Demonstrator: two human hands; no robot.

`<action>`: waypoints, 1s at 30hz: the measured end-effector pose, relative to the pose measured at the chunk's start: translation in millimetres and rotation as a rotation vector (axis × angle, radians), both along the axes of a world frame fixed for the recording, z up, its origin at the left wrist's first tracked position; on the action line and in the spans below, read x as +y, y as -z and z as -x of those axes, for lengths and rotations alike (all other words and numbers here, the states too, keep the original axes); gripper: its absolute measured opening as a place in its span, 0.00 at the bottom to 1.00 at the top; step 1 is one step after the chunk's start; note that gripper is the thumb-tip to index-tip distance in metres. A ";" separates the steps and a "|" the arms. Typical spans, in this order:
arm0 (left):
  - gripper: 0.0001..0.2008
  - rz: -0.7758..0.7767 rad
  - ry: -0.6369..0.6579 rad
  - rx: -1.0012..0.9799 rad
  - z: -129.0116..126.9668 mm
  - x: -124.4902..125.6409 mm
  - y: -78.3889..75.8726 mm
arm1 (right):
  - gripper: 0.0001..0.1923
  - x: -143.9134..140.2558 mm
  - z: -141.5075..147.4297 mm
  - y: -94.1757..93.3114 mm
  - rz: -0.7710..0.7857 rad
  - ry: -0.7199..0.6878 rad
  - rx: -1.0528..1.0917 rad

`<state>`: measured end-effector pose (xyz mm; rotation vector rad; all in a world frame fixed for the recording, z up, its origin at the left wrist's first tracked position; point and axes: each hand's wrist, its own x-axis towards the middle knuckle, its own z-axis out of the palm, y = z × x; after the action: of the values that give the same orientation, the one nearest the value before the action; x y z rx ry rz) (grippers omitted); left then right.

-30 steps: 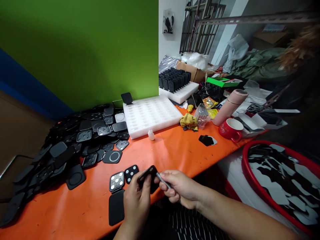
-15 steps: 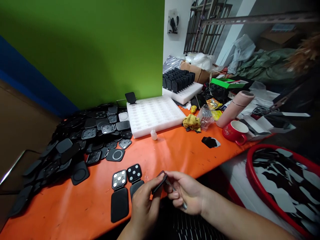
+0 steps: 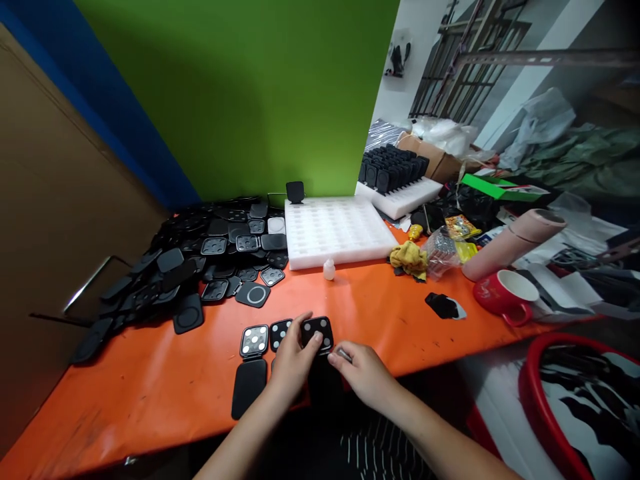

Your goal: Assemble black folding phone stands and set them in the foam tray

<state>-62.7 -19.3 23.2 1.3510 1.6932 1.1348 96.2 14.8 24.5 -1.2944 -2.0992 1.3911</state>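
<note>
My left hand [image 3: 293, 360] grips a black hinged folding pad [image 3: 323, 328] by its edge, thumb pressed on its dotted face near the table's front. Just right of that pad, my right hand [image 3: 367, 377] is closed round a slim grey metal tool [image 3: 344, 355], most of which the fingers hide. Beside my left hand lies an unfolded pad [image 3: 254, 341] with white dots on its upper half. Between it and the hand is another dotted pad [image 3: 279, 333], partly covered.
A heap of black folding pads [image 3: 215, 230] fills the back left. Behind my hands are a white slotted foam tray [image 3: 335, 257] and a small bottle [image 3: 329, 270]. To the right are a yellow cloth [image 3: 409, 259], a red mug [image 3: 493, 297], a pink flask [image 3: 515, 243] and a red-rimmed basin [image 3: 530, 380].
The held pad has gone from tilted between both hands to spread out, dots facing up, beside the other pads. My right hand has drawn slightly away from it. The camera view has shifted.
</note>
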 end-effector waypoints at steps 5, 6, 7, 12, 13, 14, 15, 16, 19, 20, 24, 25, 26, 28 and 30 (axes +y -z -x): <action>0.25 -0.047 0.223 0.550 9.2 -31.5 12.4 | 0.15 19.7 19.2 9.7 -0.188 -0.111 -0.393; 0.26 -0.045 0.297 0.670 9.9 -38.7 14.3 | 0.15 21.6 22.3 10.2 -0.213 -0.137 -0.435; 0.28 -0.037 0.351 0.758 10.2 -45.1 16.4 | 0.15 22.8 25.0 10.4 -0.231 -0.161 -0.462; 0.34 -0.032 0.385 0.997 6.9 -58.7 28.0 | 0.15 24.3 31.1 11.2 -0.285 -0.190 -0.480; 0.34 -0.041 0.368 1.020 5.9 -58.9 30.1 | 0.15 24.8 30.7 11.8 -0.289 -0.187 -0.457; 0.34 -0.053 0.350 1.038 4.8 -59.0 32.0 | 0.15 25.6 29.6 12.6 -0.287 -0.179 -0.429; 0.34 -0.067 0.336 1.051 3.6 -59.2 33.5 | 0.15 26.6 28.0 13.6 -0.281 -0.166 -0.392; 0.34 -0.078 0.327 1.062 2.2 -59.8 34.6 | 0.16 27.9 25.9 14.7 -0.273 -0.140 -0.348; 0.33 -0.079 0.320 1.076 -2.3 -63.6 35.2 | 0.16 32.4 16.8 19.1 -0.262 0.000 -0.173; 0.34 -0.076 0.321 1.073 -3.1 -64.8 34.1 | 0.15 33.9 13.4 21.1 -0.258 0.056 -0.110; 0.31 -0.075 0.332 1.058 10.9 -56.4 22.4 | 0.15 38.4 2.3 30.8 -0.201 0.248 0.110; 0.28 -0.063 0.312 1.065 21.5 -48.9 18.1 | 0.15 38.8 0.8 33.0 -0.184 0.281 0.148; 0.25 -0.039 0.275 1.078 35.4 -39.3 13.8 | 0.15 38.7 -0.1 34.9 -0.174 0.301 0.173; 0.22 0.030 0.161 1.113 70.4 -15.4 6.1 | 0.15 37.9 -0.6 37.1 -0.171 0.299 0.185; 0.25 0.066 0.130 1.130 108.4 10.0 1.1 | 0.15 36.6 -0.1 37.9 -0.181 0.266 0.165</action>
<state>-171.1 -9.3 22.1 2.2249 2.2636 0.1528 96.3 51.4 -13.4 -1.2832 -1.8215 1.1271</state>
